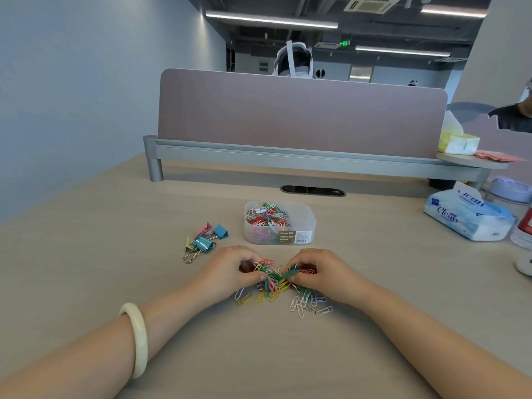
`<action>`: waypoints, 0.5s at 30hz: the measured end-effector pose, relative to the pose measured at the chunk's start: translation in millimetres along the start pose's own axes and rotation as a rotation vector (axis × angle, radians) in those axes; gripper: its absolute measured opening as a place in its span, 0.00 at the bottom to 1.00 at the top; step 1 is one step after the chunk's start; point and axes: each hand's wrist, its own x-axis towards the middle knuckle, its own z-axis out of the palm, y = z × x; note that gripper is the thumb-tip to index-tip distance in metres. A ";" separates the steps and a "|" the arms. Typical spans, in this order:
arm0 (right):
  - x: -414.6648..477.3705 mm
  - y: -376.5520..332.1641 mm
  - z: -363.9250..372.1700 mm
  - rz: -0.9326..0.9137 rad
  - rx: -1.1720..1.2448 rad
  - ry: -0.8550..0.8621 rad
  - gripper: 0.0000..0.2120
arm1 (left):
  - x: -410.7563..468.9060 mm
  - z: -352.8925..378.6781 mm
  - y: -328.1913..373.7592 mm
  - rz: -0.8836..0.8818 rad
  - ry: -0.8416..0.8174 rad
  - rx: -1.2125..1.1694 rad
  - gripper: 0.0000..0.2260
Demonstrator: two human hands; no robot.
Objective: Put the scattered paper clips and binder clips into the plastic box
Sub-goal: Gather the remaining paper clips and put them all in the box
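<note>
A pile of coloured paper clips (pixel 276 286) lies on the desk between my hands. My left hand (pixel 230 269) and my right hand (pixel 319 272) both curl their fingers into the top of the pile, pinching clips. More loose clips (pixel 311 305) lie scattered just in front. Several pastel binder clips (pixel 204 240) sit in a cluster to the left. Behind the pile stands the clear plastic box (pixel 309 218), partly filled with paper clips.
A tissue pack (pixel 469 214) and other items lie at the right edge. A grey shelf (pixel 288 156) and a pink divider (pixel 288 110) run along the back, with a cable slot (pixel 312 190) below. A person sits beyond the divider.
</note>
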 end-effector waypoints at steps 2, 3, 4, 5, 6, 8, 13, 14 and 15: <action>2.9 -2.4 -3.5 0.043 0.077 -0.015 0.03 | -2.1 -1.7 0.3 -0.004 0.028 -0.041 0.07; 5.6 -4.2 -5.7 0.065 0.110 -0.031 0.03 | -3.1 -2.2 0.1 -0.004 0.040 -0.059 0.07; 9.3 -5.8 -8.3 0.083 0.132 -0.046 0.04 | -3.7 -2.3 0.0 -0.003 0.052 -0.071 0.06; 13.7 -8.3 -11.2 0.095 0.144 -0.054 0.05 | -4.1 -2.4 0.2 -0.002 0.063 -0.079 0.05; 19.2 -11.0 -14.1 0.099 0.150 -0.055 0.06 | -4.2 -2.5 0.6 -0.003 0.075 -0.089 0.03; 33.2 -17.2 -19.2 0.086 0.148 -0.057 0.08 | -4.1 -2.7 1.6 0.001 0.094 -0.096 0.02; 86.6 -23.5 -33.0 0.053 0.001 0.020 0.14 | -4.3 -3.0 0.7 0.022 0.091 -0.069 0.03; 97.5 -22.5 -36.6 0.058 -0.029 0.041 0.15 | -3.8 -3.1 0.0 0.025 0.091 -0.063 0.04; 107.2 -21.3 -39.4 0.062 -0.060 0.065 0.15 | -3.0 -3.2 -0.6 0.026 0.091 -0.057 0.04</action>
